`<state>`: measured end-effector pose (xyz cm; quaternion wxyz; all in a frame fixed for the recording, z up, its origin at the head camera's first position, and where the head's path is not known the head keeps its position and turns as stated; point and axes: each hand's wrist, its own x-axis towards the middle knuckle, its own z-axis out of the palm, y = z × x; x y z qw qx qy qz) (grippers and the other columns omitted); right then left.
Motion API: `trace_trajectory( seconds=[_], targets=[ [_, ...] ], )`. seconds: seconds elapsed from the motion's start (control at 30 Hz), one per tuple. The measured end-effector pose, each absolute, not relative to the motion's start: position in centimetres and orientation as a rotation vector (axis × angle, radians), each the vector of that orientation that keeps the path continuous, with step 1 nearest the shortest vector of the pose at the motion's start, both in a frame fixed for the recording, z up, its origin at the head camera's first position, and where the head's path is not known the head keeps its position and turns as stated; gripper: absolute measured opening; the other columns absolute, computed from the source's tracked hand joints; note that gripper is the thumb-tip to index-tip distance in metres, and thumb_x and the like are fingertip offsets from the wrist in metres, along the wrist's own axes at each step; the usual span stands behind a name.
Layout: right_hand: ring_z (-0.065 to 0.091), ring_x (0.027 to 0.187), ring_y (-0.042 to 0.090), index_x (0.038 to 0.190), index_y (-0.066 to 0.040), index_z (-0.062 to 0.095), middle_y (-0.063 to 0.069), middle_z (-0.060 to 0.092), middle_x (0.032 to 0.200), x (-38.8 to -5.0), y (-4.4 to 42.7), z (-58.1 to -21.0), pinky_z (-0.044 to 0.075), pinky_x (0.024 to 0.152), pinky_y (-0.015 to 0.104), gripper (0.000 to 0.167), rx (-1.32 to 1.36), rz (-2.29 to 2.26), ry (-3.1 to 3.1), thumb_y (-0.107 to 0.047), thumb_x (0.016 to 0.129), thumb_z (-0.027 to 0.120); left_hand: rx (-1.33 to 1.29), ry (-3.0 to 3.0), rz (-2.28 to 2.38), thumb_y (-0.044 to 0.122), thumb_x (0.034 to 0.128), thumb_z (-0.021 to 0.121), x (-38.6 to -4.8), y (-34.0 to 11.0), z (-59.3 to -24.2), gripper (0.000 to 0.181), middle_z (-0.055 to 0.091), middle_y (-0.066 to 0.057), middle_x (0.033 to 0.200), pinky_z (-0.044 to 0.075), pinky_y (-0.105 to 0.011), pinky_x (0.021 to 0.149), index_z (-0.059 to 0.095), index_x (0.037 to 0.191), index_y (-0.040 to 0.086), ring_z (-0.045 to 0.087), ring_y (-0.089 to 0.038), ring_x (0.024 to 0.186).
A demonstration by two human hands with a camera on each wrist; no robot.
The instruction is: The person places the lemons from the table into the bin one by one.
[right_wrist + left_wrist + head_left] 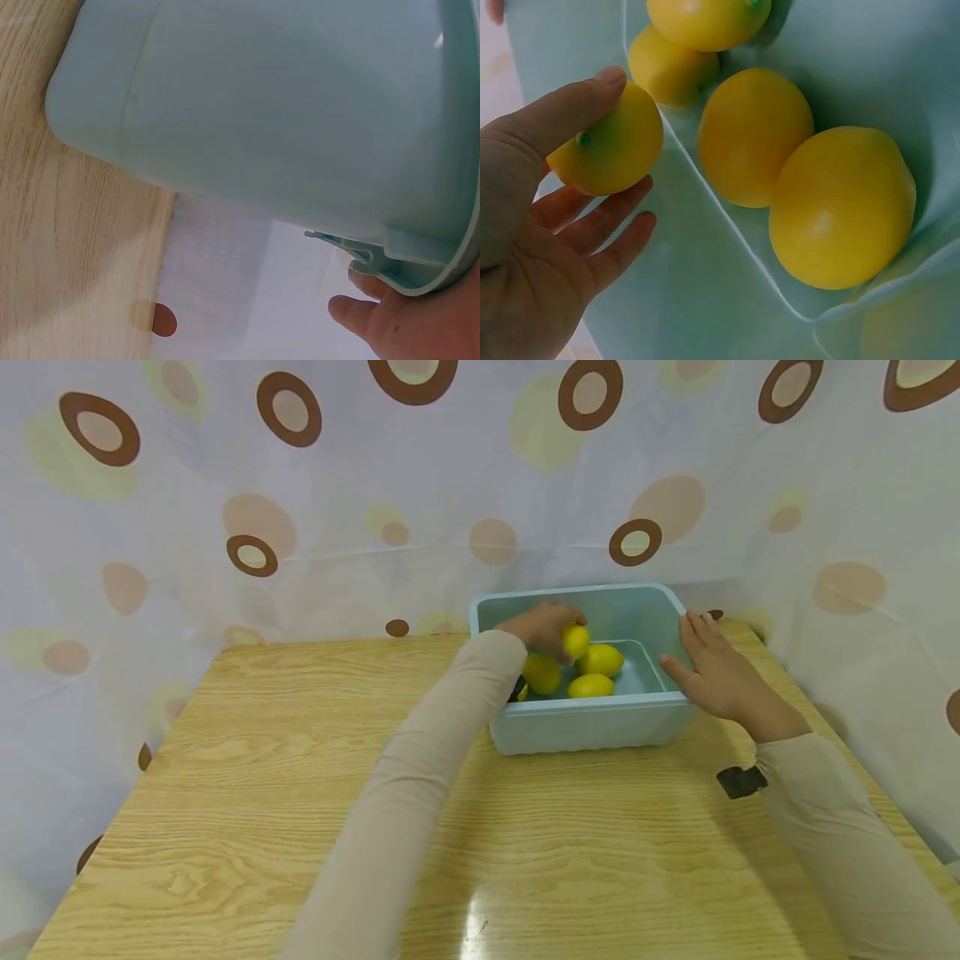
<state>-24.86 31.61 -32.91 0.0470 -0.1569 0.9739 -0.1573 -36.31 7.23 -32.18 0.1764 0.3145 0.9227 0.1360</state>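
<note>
A pale blue-green plastic bin [592, 724] stands at the back of the table, with several yellow lemons lying on its floor. Inside it, my left hand [542, 628] holds one lemon [634, 154] between thumb and fingers, its green stem end showing. Beside that hand in the left wrist view, a big lemon [844, 210] touches another lemon [754, 139], and two more lie at the top. My right hand [723, 681] rests on the bin's right rim with its fingers extended. In the right wrist view the bin's outer wall [255, 112] hides part of those fingers.
The wooden table [285, 793] reaches towards me, its right edge close beyond the bin. A patterned curtain [435, 460] hangs behind and on both sides. A black strap piece [742, 782] sits at my right sleeve.
</note>
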Motion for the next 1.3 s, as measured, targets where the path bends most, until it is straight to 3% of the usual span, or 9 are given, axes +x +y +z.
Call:
trace_trajectory(
  seconds=[0.33, 0.73, 1.3],
  targets=[
    [-0.02, 0.141, 0.042, 0.145, 0.014, -0.007, 0.03, -0.017, 0.153, -24.87, 31.64, -32.91, -0.003, 0.114, 0.056, 0.081, -0.47, -0.493, 2.963, -0.047, 0.103, 0.026, 0.841, 2.522, 0.349, 0.005, 0.094, 0.058, -35.77, 7.03, -32.07, 0.049, 0.05, -0.007, 0.141, 0.04, -0.035, 0.105, 0.051, 0.14, 0.019, 0.045, -0.022, 0.128],
    [-0.02, 0.141, 0.042, 0.145, 0.014, -0.007, 0.03, -0.017, 0.153, -24.78, 31.53, -32.86, -0.003, 0.114, 0.057, 0.08, -0.462, -0.493, 2.958, -0.046, 0.103, 0.026, 0.8, 2.485, 0.284, 0.007, 0.0937, 0.06, -35.46, 7.25, -32.08, 0.052, 0.049, -0.009, 0.142, 0.045, -0.032, 0.1, 0.048, 0.143, 0.019, 0.047, -0.023, 0.128],
    [-0.02, 0.14, 0.042, 0.145, 0.014, -0.007, 0.03, -0.017, 0.153, -24.68, 31.43, -32.76, -0.003, 0.113, 0.058, 0.08, -0.453, -0.504, 2.958, -0.046, 0.103, 0.027, 0.773, 2.5, 0.227, 0.018, 0.0963, 0.058, -35.42, 7.54, -32.07, 0.048, 0.05, -0.006, 0.141, 0.041, -0.033, 0.103, 0.047, 0.143, 0.022, 0.047, -0.02, 0.128]
  ],
)
